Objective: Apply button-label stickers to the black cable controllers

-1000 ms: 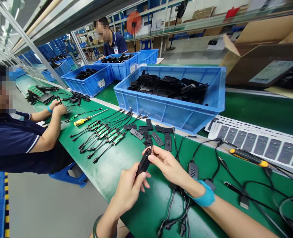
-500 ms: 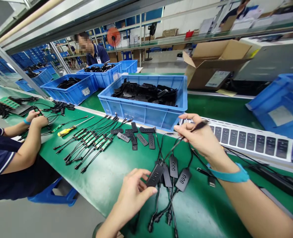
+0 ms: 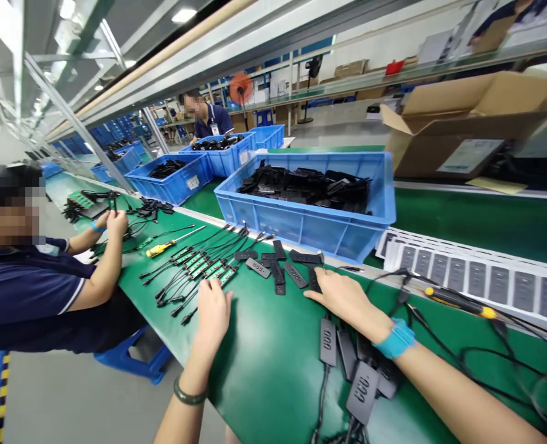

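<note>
My left hand [image 3: 213, 309] reaches forward over the green bench, its fingertips on the nearest of several small green circuit boards with black cables [image 3: 200, 266]. My right hand [image 3: 342, 295] lies palm down, fingers stretched toward a loose black plastic cover [image 3: 314, 279] among several black covers [image 3: 277, 266]. Neither hand holds anything. Several finished black controllers on cables [image 3: 347, 364] lie near my right forearm, which wears a blue wrist strap [image 3: 396, 338].
A blue bin of black covers [image 3: 310, 216] stands behind the parts. Sheets of grey labels [image 3: 477, 277] and a yellow-handled screwdriver [image 3: 458, 302] lie right. A second screwdriver [image 3: 169, 243] lies left, by a seated co-worker [image 3: 37, 290]. More blue bins [image 3: 176, 176] and a cardboard box [image 3: 458, 132] stand behind.
Both hands have let go of the black controller and its cable, which now lies with the others. The left hand moved out to the circuit boards, the right to the loose covers.
</note>
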`<state>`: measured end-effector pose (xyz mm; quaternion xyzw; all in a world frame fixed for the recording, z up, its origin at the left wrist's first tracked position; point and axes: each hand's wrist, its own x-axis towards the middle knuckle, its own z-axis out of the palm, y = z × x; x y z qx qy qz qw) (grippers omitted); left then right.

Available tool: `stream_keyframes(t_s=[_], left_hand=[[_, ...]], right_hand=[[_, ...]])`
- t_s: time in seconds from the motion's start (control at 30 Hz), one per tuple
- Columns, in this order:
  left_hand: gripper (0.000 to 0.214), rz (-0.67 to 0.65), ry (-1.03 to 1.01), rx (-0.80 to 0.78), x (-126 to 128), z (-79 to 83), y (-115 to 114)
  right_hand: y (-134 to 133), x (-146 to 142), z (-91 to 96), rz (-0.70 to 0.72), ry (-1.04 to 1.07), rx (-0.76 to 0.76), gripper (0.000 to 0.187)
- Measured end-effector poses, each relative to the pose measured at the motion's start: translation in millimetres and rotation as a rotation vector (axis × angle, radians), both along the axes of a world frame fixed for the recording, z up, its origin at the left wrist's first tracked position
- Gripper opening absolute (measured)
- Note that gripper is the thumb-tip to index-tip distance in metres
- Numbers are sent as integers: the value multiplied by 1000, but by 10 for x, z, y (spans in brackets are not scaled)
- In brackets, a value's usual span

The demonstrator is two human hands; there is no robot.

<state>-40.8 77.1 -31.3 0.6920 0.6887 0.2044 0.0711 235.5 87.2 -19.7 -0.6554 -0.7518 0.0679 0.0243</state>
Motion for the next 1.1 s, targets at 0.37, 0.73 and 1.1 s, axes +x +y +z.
stream_keyframes(t_s=[0.37, 0.73, 1.1], left_hand=[[19, 22, -455, -99, -39, -2, -89], [65, -235, -1451, -471, 501, 429, -572], [57, -360, -1328, -572, 681, 442, -725]], right_hand=[[-80, 162, 269, -129, 71, 346, 34], [-413, -104, 573, 184, 1142, 96, 25], [-453, -357, 399, 117, 1395, -99, 21]])
